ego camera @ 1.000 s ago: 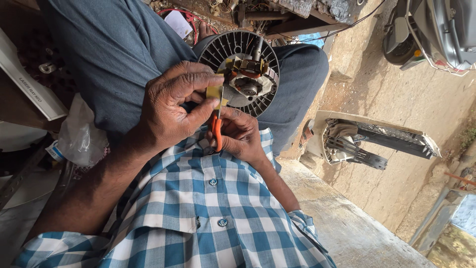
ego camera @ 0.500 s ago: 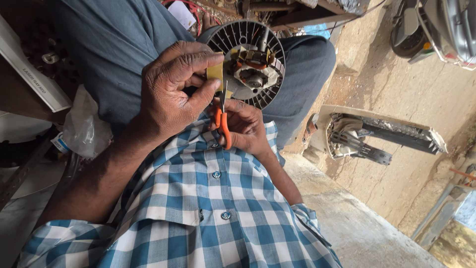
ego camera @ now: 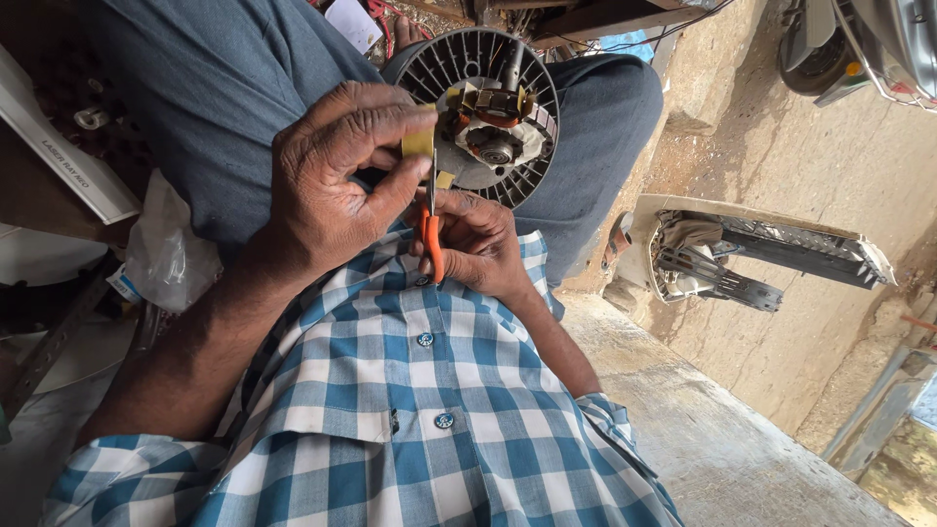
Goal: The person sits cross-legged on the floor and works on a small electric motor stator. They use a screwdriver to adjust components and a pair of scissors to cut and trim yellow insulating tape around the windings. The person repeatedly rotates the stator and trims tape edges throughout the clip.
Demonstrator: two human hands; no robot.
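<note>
While the fan motor (ego camera: 488, 117) rests on the person's lap, propped against the grey trousers (ego camera: 195, 88), a good deal crowds around it. A white card (ego camera: 353, 21) and red wires lie just beyond its far rim, a crumpled clear bag (ego camera: 166, 259) sits beside the left forearm, and a white strip (ego camera: 59, 156) slants along the frame's left edge. On the concrete floor (ego camera: 722, 449) to the right lies a broken cream housing (ego camera: 752, 259), well apart from the hands. The checked shirt (ego camera: 390, 420) fills the lower middle of the view.

The left hand (ego camera: 332, 185) comes in front of the motor's left side and hides part of its ribbed black rim; its thumb and fingers are pressed together, pinching a small yellow tab (ego camera: 420, 143) at the motor's edge. The right hand (ego camera: 478, 244) is closed around the orange handle of the pliers (ego camera: 431, 229), just under the motor.

The motor's round face is turned toward the camera, its shaft pointing up out of the lap. The pliers run lengthwise from the shirt toward the motor, the handle nearest the chest and the dark tip up at the tab, between the two hands.
</note>
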